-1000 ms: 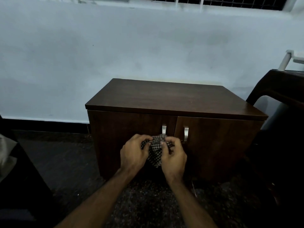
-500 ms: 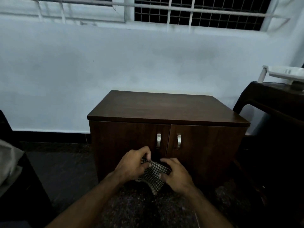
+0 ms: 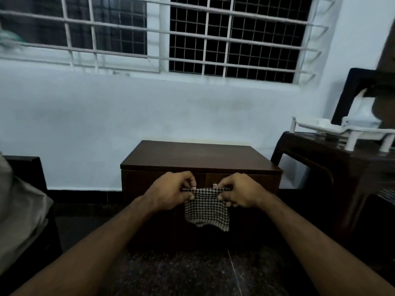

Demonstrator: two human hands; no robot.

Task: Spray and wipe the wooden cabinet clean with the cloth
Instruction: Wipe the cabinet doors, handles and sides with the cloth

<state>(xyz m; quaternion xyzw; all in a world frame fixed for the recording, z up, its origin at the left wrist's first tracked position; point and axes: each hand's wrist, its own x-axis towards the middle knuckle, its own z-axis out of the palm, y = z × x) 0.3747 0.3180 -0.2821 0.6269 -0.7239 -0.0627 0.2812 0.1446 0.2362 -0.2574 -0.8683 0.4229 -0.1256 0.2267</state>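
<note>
Cabinet (image 3: 198, 155) stands between dark chair (image 3: 333, 159) and wall (image 3: 106, 116), cloth (image 3: 206, 208) before it.

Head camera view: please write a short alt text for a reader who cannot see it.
Two bare hands, the left hand and the right hand, hold a black-and-white checked cloth stretched by its top edge, the rest hanging down, in front of a low dark brown wooden cabinet with two doors. Behind stands a pale wall with a barred window.

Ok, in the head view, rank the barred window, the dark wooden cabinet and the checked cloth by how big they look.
1. Barred window
2. Dark wooden cabinet
3. Black-and-white checked cloth, though it is nearer the camera.
</note>
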